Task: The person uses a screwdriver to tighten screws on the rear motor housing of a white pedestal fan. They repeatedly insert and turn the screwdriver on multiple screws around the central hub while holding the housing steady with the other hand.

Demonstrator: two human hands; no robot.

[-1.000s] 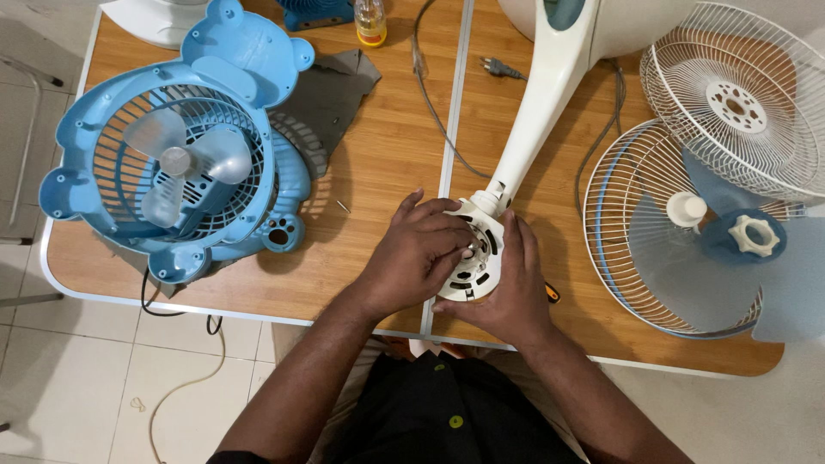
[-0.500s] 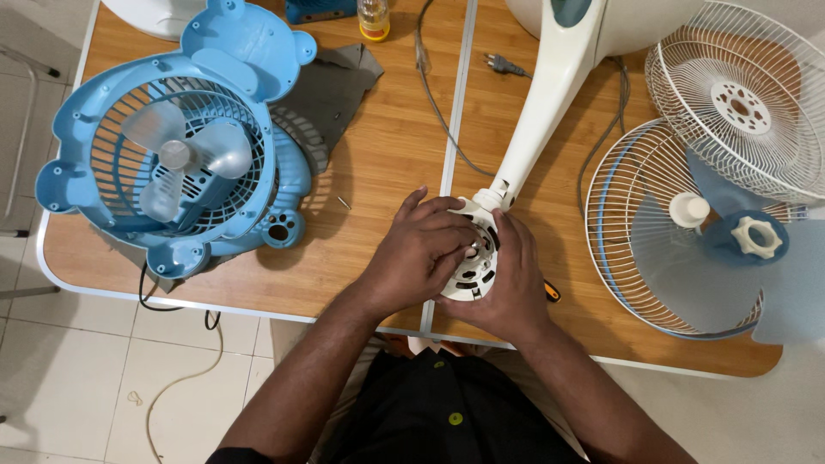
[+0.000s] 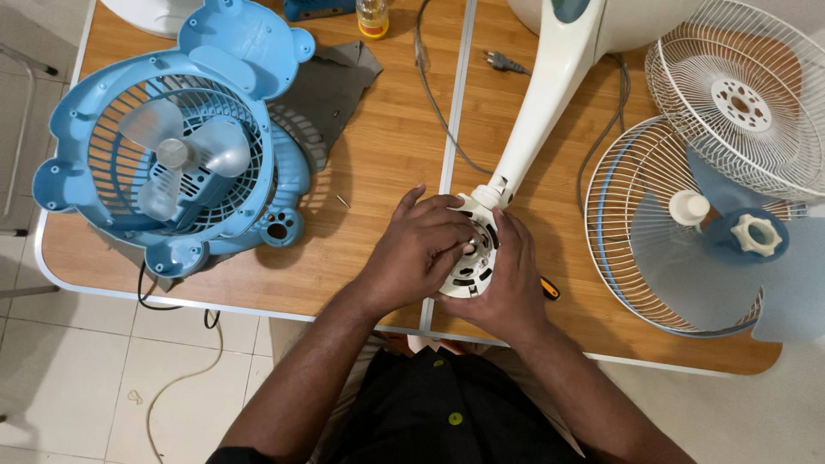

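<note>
A small bottle (image 3: 371, 17) with a yellow liquid in it stands at the far edge of the wooden worktop (image 3: 378, 172). To the left, a blue bear-shaped fan (image 3: 176, 159) lies face up, its pale blades visible behind the grille, with a grey cloth (image 3: 331, 86) tucked under its right side. To the right, a white wire fan guard (image 3: 743, 99) overlaps a second guard (image 3: 640, 228) that carries a translucent blue fan blade (image 3: 730, 258) and a white cap (image 3: 690, 207). A grey cable (image 3: 430, 94) and its plug (image 3: 498, 62) trail across the middle of the worktop. The white motor housing (image 3: 473, 258), round with dark slots, sits at the near edge of the worktop, at the end of a white fan stand (image 3: 546, 103) lying diagonally. The left hand (image 3: 421, 253) covers its left side, fingers (image 3: 451, 249) curled onto its face; the right hand (image 3: 511, 279) cups its right side, fingers closed against the rim. An orange-tipped tool (image 3: 550, 289) peeks out just beside the right hand.
</note>
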